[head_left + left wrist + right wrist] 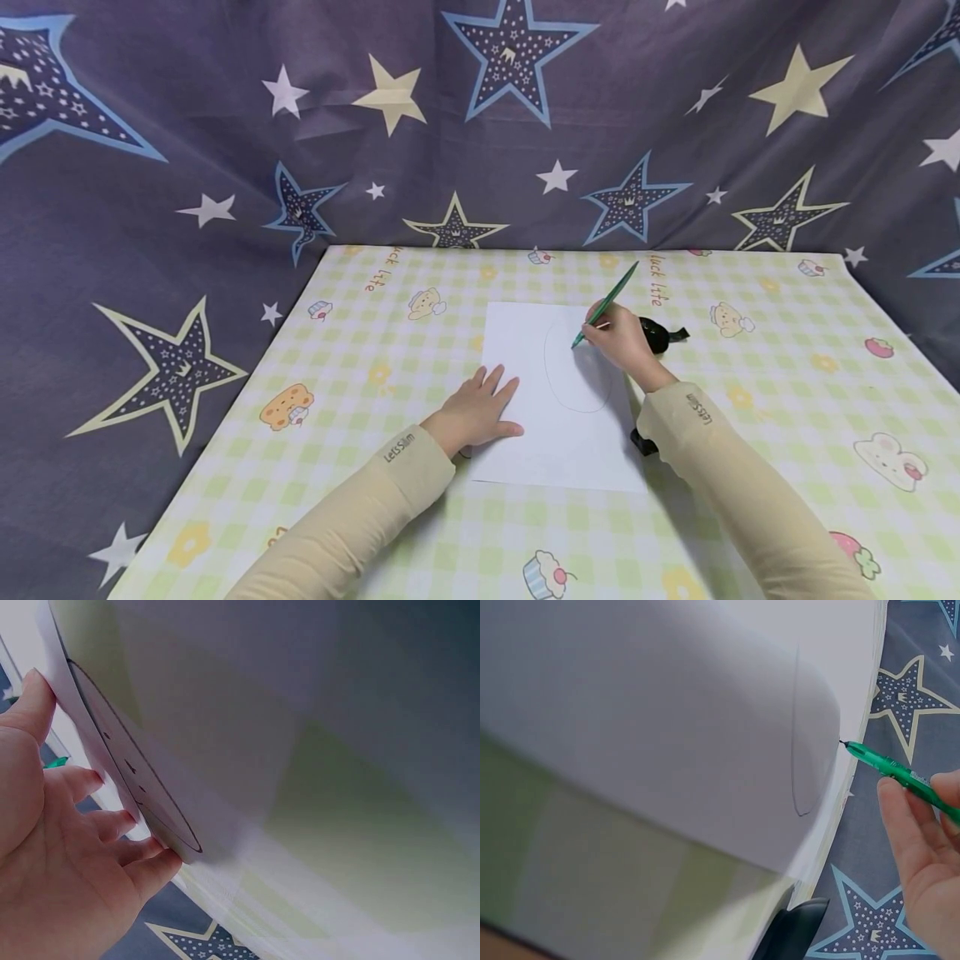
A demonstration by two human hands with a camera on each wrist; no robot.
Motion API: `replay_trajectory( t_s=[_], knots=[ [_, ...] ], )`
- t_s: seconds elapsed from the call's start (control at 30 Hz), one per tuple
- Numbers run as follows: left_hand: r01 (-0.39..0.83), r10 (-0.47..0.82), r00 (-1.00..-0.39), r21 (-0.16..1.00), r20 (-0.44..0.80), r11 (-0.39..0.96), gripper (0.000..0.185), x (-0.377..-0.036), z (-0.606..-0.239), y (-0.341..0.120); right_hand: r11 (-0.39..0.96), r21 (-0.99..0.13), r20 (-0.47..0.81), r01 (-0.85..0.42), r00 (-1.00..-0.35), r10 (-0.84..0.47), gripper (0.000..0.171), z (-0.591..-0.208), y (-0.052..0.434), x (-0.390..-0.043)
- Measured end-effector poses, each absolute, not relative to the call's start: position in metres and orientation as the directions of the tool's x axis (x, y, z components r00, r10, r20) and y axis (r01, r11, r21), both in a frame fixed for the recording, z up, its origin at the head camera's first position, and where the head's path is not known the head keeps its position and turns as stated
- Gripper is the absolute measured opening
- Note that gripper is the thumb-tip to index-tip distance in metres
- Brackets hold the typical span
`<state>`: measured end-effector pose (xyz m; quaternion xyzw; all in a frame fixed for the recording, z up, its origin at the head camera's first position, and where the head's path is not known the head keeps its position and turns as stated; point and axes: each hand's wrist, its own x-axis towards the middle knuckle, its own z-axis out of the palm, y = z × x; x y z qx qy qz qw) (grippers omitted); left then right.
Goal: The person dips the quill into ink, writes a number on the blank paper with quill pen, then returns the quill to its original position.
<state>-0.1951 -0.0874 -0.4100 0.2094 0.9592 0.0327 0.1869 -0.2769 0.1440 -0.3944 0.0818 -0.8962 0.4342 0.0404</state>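
A white sheet of paper (558, 400) lies on the checked tablecloth (787, 400), with a pencil-thin oval outline (577, 367) drawn on it. My right hand (621, 337) grips a green pen (606, 304), its tip touching the paper at the oval's upper right. In the right wrist view the green pen (896, 772) meets the oval line (799, 750) with my fingers (911, 840) around the shaft. My left hand (480, 408) lies flat with spread fingers on the paper's left edge. The left wrist view shows that hand (67, 847) against the sheet (225, 735).
A black object (660, 335) sits just right of my right hand, and another small black piece (643, 442) lies by the paper's right edge under my forearm. A star-patterned dark cloth (480, 125) hangs behind and to the left of the table.
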Motion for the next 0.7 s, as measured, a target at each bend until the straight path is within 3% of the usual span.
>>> replay_trajectory(
  t_s=[0.7],
  knots=[
    [0.389,0.410,-0.845,0.131,-0.343,0.912,0.079,-0.196,-0.412,-0.087,0.594,-0.783,0.123,-0.186,-0.982,-0.145,0.010,-0.394,0.133,-0.277]
  ],
)
